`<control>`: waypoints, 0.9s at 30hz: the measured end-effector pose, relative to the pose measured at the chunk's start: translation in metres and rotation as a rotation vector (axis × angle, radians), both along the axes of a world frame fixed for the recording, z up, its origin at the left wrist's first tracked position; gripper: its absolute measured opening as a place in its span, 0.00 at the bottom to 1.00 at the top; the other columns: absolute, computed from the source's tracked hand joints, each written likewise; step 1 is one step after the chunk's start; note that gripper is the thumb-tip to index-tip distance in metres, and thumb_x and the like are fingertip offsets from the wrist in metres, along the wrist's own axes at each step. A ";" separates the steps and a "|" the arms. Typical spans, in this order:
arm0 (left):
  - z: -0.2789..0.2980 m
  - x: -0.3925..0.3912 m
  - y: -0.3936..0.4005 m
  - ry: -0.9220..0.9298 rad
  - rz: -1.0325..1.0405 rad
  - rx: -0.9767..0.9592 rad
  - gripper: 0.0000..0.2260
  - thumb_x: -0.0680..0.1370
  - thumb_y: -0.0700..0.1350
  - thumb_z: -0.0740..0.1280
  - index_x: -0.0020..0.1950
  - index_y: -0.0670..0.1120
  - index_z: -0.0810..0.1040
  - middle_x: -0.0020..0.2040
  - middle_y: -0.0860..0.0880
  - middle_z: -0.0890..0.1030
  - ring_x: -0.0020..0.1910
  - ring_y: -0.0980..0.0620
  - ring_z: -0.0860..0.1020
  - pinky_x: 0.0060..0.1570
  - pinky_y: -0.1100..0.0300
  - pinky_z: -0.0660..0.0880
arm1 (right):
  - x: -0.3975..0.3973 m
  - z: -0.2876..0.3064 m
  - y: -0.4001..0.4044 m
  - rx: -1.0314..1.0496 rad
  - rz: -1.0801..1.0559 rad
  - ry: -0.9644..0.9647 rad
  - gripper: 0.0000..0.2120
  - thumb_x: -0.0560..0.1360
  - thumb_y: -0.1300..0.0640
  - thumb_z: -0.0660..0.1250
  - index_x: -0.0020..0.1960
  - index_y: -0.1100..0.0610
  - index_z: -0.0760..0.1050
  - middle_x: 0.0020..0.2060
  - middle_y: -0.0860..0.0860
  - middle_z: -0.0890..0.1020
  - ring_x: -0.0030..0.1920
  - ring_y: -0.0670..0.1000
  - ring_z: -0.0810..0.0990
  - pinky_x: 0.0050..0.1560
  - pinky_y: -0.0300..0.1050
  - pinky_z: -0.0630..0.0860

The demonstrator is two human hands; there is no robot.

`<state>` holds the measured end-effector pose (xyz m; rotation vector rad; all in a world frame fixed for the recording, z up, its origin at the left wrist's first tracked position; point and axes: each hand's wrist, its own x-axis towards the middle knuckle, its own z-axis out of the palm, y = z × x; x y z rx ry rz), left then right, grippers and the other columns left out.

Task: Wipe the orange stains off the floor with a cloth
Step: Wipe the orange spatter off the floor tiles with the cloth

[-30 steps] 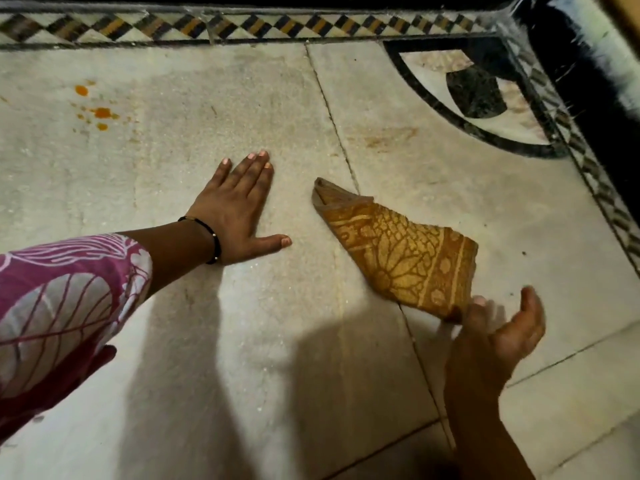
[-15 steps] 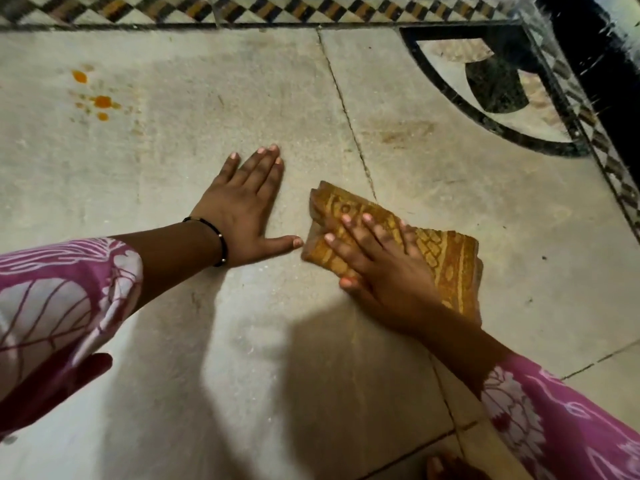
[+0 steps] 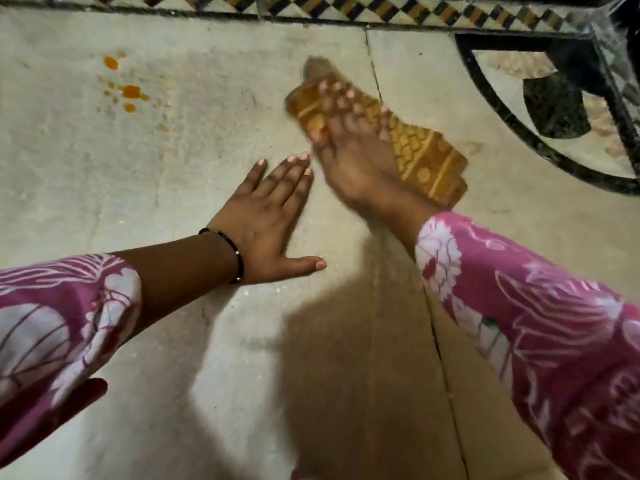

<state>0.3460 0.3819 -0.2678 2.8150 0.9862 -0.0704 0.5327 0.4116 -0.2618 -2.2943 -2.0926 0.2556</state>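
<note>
The right hand (image 3: pixel 349 157) presses flat on the soft, limp cloth (image 3: pixel 426 157); the left hand (image 3: pixel 263 216) rests spread, holding nothing; orange stains (image 3: pixel 130 91) lie beyond it.

cloth (image 3: pixel 429 154): mustard-yellow w/ floral/honeycomb print
stains (image 3: pixel 131 91): orange
floor (image 3: pixel 207 140): pale beige stone
border (image 3: pixel 381 10): blk/white/yellow checks
sleeves (image 3: pixel 536 306): pink w/ white leaf print
bracelet (image 3: pixel 239 258): blk

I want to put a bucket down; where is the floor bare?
Bare: between the stains and cloth, and left of the left hand. Crowded where the right hand presses the cloth beside the left.
</note>
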 end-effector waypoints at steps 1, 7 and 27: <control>0.000 0.001 0.000 -0.002 -0.002 0.000 0.52 0.68 0.77 0.43 0.77 0.39 0.43 0.77 0.40 0.44 0.76 0.46 0.42 0.74 0.45 0.41 | -0.004 0.002 -0.014 0.010 0.072 -0.002 0.28 0.81 0.42 0.41 0.77 0.50 0.37 0.78 0.50 0.45 0.77 0.49 0.43 0.74 0.60 0.40; -0.003 0.000 -0.001 -0.022 -0.003 -0.019 0.51 0.69 0.77 0.43 0.77 0.39 0.42 0.77 0.40 0.41 0.76 0.45 0.40 0.74 0.44 0.42 | 0.064 0.005 -0.090 0.016 -0.298 0.008 0.32 0.79 0.37 0.40 0.78 0.51 0.38 0.78 0.52 0.47 0.77 0.51 0.45 0.75 0.57 0.40; 0.036 -0.110 0.005 0.176 0.099 0.026 0.51 0.65 0.77 0.38 0.71 0.42 0.27 0.72 0.42 0.28 0.74 0.47 0.32 0.70 0.49 0.30 | -0.053 0.017 -0.184 -0.159 -0.355 0.108 0.32 0.76 0.38 0.34 0.71 0.53 0.25 0.76 0.54 0.36 0.72 0.48 0.32 0.73 0.50 0.32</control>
